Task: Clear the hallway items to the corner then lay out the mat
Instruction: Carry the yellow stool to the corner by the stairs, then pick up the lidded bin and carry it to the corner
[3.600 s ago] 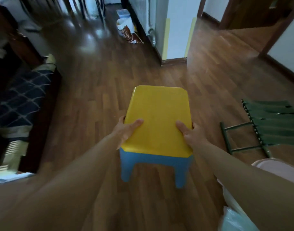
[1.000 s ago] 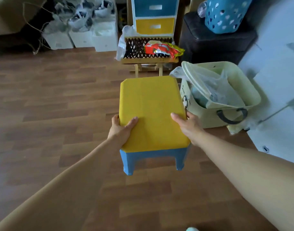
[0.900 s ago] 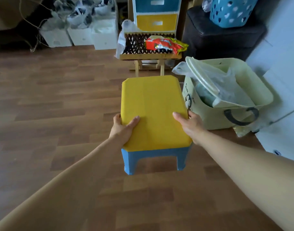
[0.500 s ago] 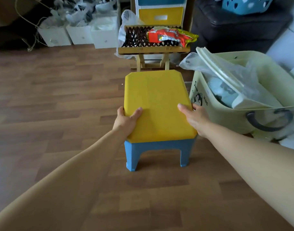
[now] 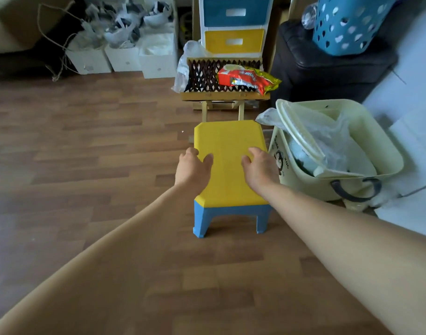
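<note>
Stool, yellow top on blue legs, is upright with its near legs on the wood floor, directly under both grips. Left grip is at the seat's left edge: thumb on top, fingers curled at the rim. Can't tell if they're clamping or just resting, as the view is soft there. Right grip sits on the seat top near the right edge, fingers loosely curled and wrapped round nothing.

Just right of the right grip is a cream tub, close against the stool's side, with a lid and a plastic bag inside. Ahead of both grips is a wooden folding stool with a red snack pack on it, and a drawer unit behind that. Far ahead-right is a black ottoman carrying a blue basket. Far ahead-left is a row of white bags.
</note>
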